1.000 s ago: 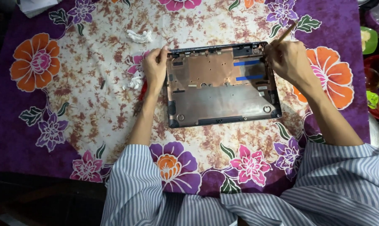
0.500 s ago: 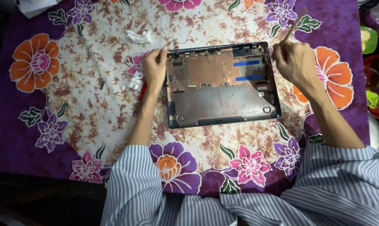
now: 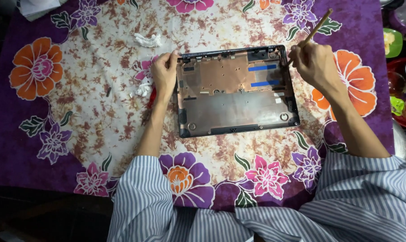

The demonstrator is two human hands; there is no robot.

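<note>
Labels: we count two blue rectangular tape strips (image 3: 262, 68) stuck inside the dark, open metal laptop base panel (image 3: 239, 110), in its far right quarter, one above the other, the upper longer. We find no packages, signs or screens.

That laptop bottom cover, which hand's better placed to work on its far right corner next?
Probably the right hand: it holds a thin wooden stick right by the cover's far right corner. The left hand grips the far left edge, steadying it.
</note>
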